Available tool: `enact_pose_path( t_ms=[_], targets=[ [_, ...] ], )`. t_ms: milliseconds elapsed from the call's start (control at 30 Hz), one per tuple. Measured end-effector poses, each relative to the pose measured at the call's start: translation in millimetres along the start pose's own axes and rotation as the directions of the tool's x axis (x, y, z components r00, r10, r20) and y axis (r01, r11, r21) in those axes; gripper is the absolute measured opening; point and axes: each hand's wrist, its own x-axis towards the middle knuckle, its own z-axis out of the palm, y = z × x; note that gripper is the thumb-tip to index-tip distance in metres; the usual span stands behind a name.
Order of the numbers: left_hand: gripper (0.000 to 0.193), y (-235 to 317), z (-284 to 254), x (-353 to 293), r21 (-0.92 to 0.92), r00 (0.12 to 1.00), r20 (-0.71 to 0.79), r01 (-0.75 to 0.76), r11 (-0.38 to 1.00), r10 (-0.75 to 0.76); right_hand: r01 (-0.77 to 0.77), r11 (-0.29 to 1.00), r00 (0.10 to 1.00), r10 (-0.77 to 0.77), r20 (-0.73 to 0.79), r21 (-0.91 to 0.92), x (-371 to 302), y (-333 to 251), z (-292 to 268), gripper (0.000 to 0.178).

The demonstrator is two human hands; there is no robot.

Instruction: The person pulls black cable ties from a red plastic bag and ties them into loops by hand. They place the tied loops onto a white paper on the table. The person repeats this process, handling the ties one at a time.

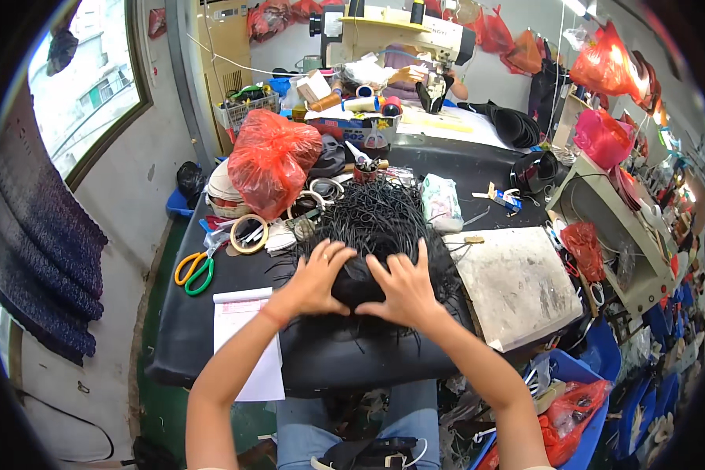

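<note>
A heap of thin black strips (376,211) lies on the black-covered table in front of me. At its near side is a smooth, dark black piece (358,283); its full shape is hidden among the strips and under my hands. My left hand (318,278) rests on the left of this piece, fingers apart and thumb pointing inward. On the opposite side my right hand (403,287) lies with its fingers spread, the thumb turned toward the left one. Both hands touch the black material, and neither visibly grips anything.
Scissors (198,270), a tape roll (249,234) and a paper pad (247,337) lie left. A red plastic bag (274,160) stands behind them. On the right are a stained pale board (517,286) and a blue bin (576,368). A sewing machine (399,39) stands beyond, with a person there.
</note>
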Motion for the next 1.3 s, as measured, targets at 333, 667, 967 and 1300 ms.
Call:
enact_pose_path(
  t_ms=[333, 667, 967, 1300],
  targets=[
    [0.087, 88, 83, -11, 0.245, 0.956, -0.245, 0.221, 0.944, -0.161, -0.086, 0.995, 0.996, 0.087, -0.026, 0.057, -81, 27, 4, 0.078],
    [0.099, 96, 54, -14, 0.312, 0.972, -0.207, 0.17, 0.935, -0.108, -0.09, 0.996, 0.996, 0.09, -0.028, 0.012, -94, 36, -1, 0.086],
    [0.066, 119, 54, -42, 0.265, 0.977, -0.207, -0.003, 0.964, 0.06, -0.108, 0.993, 0.94, 0.12, -0.318, 0.055, -125, 13, -8, 0.053],
    [0.032, 129, 71, -58, 0.186, 0.933, -0.343, -0.049, 0.981, 0.111, -0.166, 0.963, 0.914, 0.231, -0.333, 0.212, -87, 13, -18, 0.01]
  ],
)
